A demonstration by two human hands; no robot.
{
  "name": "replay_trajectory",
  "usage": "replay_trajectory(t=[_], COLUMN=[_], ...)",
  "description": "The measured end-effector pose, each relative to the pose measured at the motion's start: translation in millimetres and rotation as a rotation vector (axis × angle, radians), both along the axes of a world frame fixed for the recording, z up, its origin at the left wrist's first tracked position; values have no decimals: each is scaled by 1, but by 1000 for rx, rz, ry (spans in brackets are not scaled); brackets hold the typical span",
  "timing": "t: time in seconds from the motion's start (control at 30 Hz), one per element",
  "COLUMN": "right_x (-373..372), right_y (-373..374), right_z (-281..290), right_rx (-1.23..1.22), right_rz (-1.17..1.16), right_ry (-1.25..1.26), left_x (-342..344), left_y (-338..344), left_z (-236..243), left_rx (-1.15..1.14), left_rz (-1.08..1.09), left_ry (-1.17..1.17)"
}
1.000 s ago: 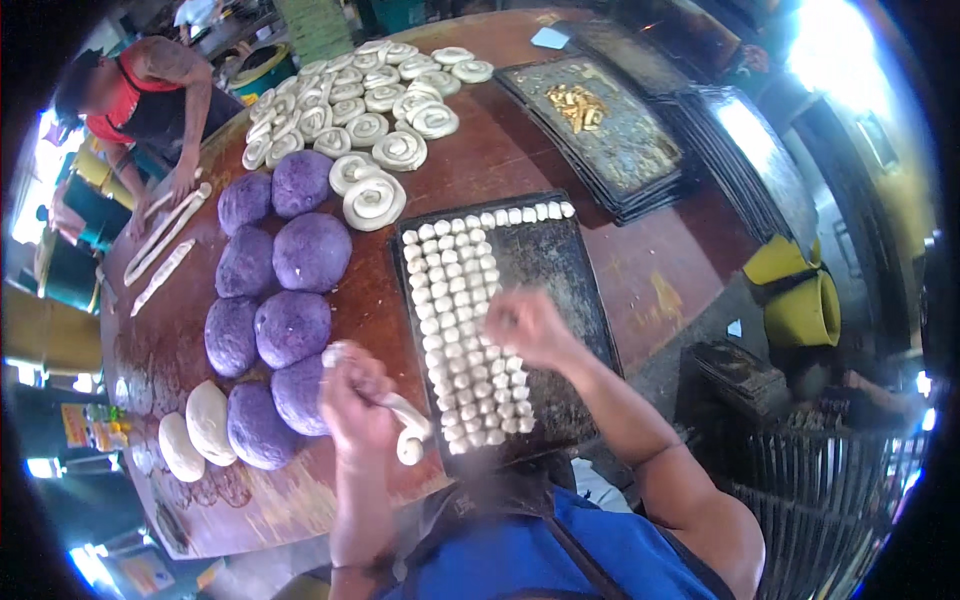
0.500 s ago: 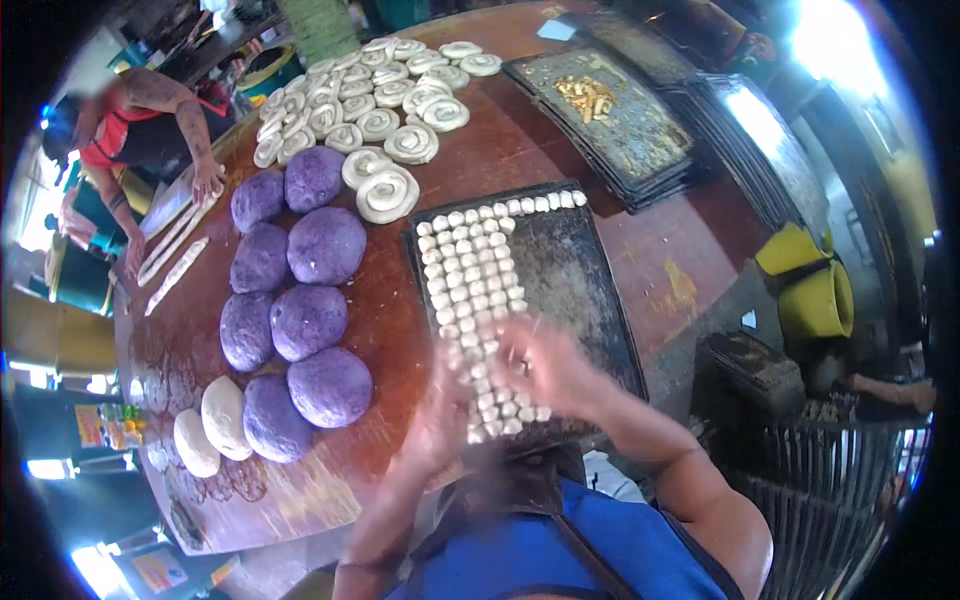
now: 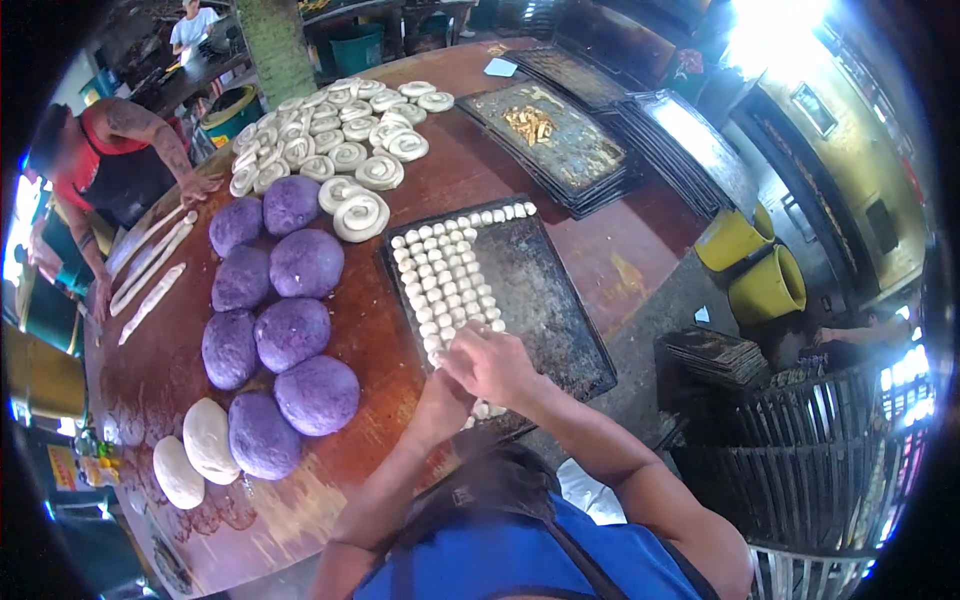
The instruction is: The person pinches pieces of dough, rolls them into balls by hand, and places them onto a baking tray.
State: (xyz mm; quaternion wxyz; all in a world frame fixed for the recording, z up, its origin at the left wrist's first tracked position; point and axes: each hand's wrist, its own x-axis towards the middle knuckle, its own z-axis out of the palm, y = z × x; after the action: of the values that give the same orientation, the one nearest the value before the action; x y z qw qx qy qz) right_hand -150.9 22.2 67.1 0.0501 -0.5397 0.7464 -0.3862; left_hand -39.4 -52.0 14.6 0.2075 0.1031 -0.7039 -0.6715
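Observation:
Over the near left part of a dark baking tray (image 3: 550, 310), my two hands meet. My right hand (image 3: 492, 368) is closed, its curled fingers pressed against my left hand (image 3: 441, 404), which is closed beneath it. Whatever lies between them is hidden. Small white dough balls (image 3: 440, 270) stand in tight rows along the tray's left side, with a single row along its far edge. A few more dough balls (image 3: 487, 409) show just below my right wrist.
Left of the tray lie large purple dough mounds (image 3: 290, 335) and two pale ones (image 3: 208, 442). Coiled dough rounds (image 3: 348, 157) cover the far table. Stacked trays (image 3: 560, 140) stand far right. At far left, a co-worker (image 3: 130, 150) handles dough strips (image 3: 150, 265).
My hands, apart and blurred over the dough balls before, have come together lower left on the tray. The whole view has shifted slightly. The co-worker still bends over the dough strips.

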Motion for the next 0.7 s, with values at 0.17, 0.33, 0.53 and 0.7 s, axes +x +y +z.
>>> replay_trajectory(t=[0.17, 0.33, 0.53, 0.7], right_x=[-82, -188, -203, -93], right_y=[-1, -85, -100, -12], right_z=[-35, -109, -105, 13], right_rx=[124, -21, 173, 204], right_rz=[299, -117, -111, 163], right_ry=[-630, -136, -189, -218], left_x=[3, -35, -30, -19], left_y=[-42, -9, -43, -21], left_z=[20, 31, -5, 10], left_rx=[513, 570, 910, -346], left_rz=[245, 221, 594, 247], left_ry=[-121, -491, 115, -260])
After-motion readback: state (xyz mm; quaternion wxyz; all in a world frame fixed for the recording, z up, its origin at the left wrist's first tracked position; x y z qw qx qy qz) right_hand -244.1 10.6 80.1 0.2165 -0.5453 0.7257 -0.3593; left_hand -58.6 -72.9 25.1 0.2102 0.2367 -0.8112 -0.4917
